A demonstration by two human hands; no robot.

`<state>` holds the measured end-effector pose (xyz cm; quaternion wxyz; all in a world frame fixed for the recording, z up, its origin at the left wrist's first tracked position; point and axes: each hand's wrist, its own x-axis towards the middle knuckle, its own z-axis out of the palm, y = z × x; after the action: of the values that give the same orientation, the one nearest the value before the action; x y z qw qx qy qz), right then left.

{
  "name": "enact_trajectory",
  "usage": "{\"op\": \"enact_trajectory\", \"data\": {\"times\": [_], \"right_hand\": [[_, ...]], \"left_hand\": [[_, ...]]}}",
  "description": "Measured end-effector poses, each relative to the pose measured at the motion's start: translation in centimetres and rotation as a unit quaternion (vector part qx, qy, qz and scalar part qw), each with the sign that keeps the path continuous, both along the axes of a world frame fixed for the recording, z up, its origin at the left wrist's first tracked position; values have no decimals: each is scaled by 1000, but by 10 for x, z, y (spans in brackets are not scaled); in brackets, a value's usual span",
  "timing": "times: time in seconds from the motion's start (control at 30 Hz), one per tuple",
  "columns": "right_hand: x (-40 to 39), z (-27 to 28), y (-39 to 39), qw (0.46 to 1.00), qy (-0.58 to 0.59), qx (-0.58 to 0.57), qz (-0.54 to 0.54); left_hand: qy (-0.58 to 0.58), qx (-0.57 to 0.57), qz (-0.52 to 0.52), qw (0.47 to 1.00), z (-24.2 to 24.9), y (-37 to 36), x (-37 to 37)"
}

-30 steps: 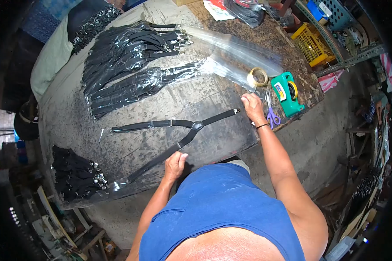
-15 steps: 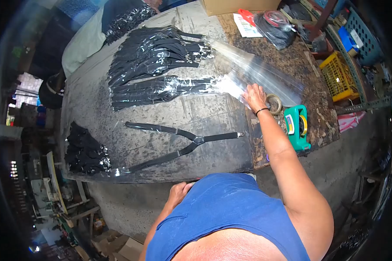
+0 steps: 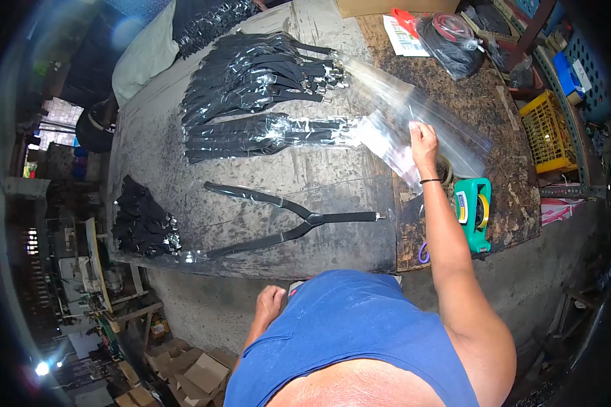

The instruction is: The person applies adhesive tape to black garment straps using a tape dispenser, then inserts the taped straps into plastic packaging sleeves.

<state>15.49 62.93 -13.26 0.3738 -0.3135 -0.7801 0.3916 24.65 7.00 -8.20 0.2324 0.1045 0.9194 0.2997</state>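
Observation:
My right hand (image 3: 424, 144) is over the stack of long clear plastic sleeves (image 3: 448, 129), its fingers pinched at the edge of a sleeve. Beside its wrist, partly hidden, lies a roll of tape (image 3: 444, 168). My left hand (image 3: 270, 302) is loosely curled by my body at the table's front edge, with nothing visible in it. A pair of black suspenders (image 3: 313, 219) lies spread in a Y in front of me. Beyond it are suspenders in clear packaging (image 3: 251, 136) and a larger black pile (image 3: 251, 74).
A green tape dispenser (image 3: 473, 214) and purple scissors handle (image 3: 423, 253) are at the right front. Another black bundle (image 3: 142, 218) lies at the left. A yellow basket (image 3: 548, 132) stands beyond the right edge. At the back is another person's hand (image 3: 259, 5).
My right hand has risen from lying over the sleeves, and its fingers have closed into a pinch. My left hand has come slightly away from my body. The view has shifted a little.

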Motion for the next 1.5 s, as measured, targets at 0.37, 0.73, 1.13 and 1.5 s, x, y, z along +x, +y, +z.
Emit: {"op": "enact_trajectory", "data": {"times": [0.37, 0.73, 1.13, 1.5], "right_hand": [[44, 110, -138, 973, 160, -133, 103], [57, 132, -272, 972, 115, -55, 199], [28, 203, -291, 891, 49, -278, 356], [19, 213, -307, 968, 60, 77, 232]], "left_hand": [[109, 314, -155, 930, 79, 193, -127], [-77, 506, -131, 849, 121, 180, -149], [-52, 380, -351, 854, 123, 124, -170], [-115, 408, -272, 864, 114, 118, -165]]}}
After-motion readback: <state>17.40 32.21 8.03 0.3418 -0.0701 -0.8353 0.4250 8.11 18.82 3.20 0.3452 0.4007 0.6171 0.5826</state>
